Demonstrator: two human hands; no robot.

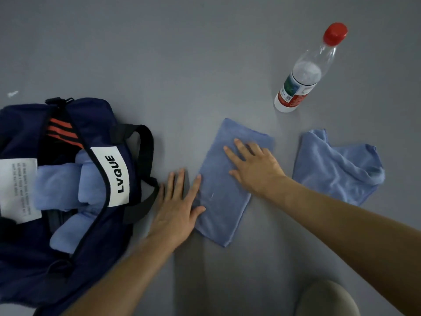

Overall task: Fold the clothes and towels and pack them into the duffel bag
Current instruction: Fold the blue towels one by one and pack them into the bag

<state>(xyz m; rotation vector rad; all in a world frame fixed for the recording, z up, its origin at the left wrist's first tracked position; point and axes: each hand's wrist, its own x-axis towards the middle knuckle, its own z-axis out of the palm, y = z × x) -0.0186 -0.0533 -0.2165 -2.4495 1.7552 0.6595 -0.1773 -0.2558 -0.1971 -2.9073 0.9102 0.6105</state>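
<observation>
Head view: a person leans over a grey surface [159, 65] with both bare arms stretched forward. In the middle lies a folded blue towel [224, 201], a neat long rectangle set at a slight slant. The right hand [255, 167] lies flat on the far half of it, palm down, fingers straight and spread, gripping nothing. The left hand [176, 210] is also flat with its fingers straight. Most of it rests on the bare surface just beside the towel's left edge, while its thumb and forefinger lie over that edge. At the left side sits the navy duffel bag [34, 270], unzipped and gaping, with a white LVQUE label [118, 175] on its near flap, a larger white printed tag [18, 190] on the far flap and a black handle [145, 160] arching toward the left hand. Inside the opening are several rolled or folded light blue towels [57, 185], and orange stripes show on something dark beneath. To the right of the folded towel, close by but apart from it, a second blue towel [337, 167] lies rumpled and unfolded. Farther back on the right stands a clear plastic bottle [303, 80] with a red cap [335, 33]. A rounded beige shape [325, 299] fills the near right corner; I cannot tell what it is.
</observation>
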